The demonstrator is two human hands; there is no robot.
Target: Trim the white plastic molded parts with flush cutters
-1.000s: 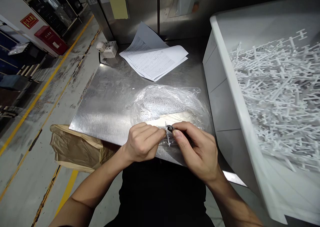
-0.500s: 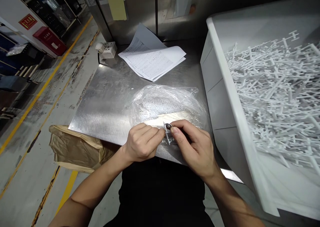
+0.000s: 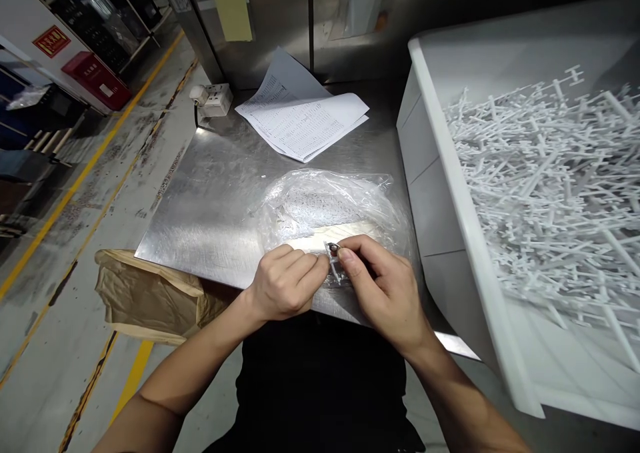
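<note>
Thumb and curled fingers of my left hand (image 3: 286, 285) pinch a small white plastic sprue (image 3: 335, 270), a thin stem with short cross bars. Close against it, my right hand (image 3: 387, 290) is closed on a small dark metal tool (image 3: 333, 246); its exact kind is mostly hidden by the fingers. The tool's tip meets the upper end of the sprue. Both hands are over a clear plastic bag (image 3: 345, 196) that lies on the steel table, with pale, flat material showing through it.
On the right stands a large white bin (image 3: 437, 153) heaped with white sprues (image 3: 550, 186). Printed sheets (image 3: 310, 123) and a power socket (image 3: 217, 100) lie at the back of the steel table (image 3: 200, 206). A brown paper bag (image 3: 150, 300) stands open at the left.
The tool and my right hand have shifted slightly left against the sprue, whose tilt has changed a little. My left hand keeps its pinch. The view has moved slightly.
</note>
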